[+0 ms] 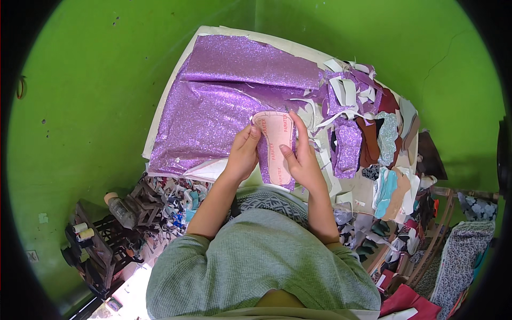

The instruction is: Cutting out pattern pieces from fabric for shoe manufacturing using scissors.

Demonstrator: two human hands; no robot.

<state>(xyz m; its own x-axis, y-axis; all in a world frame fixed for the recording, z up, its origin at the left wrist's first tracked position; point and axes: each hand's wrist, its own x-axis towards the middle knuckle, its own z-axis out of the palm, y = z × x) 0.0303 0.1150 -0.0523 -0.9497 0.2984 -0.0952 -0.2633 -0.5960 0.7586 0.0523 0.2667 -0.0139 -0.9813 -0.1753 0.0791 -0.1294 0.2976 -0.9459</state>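
Observation:
In front of me, above the near edge of the table, a pale pink insole with red print lies against a purple glitter piece that shows around its edge. My left hand is closed on its left side, thumb on top. From the right, my right hand grips the same insole, thumb pressed on its face and index finger stretched along the upper edge. The undersides of both pieces are hidden. Just beyond my hands, a large purple glitter sheet spreads over the table, wrinkled and folded.
White and purple offcuts are heaped on the table's right side. Beside them lie cut glitter pieces and brown pieces. Scraps cover the floor. A dark wooden stand with thread spools is at lower left; green walls enclose the table.

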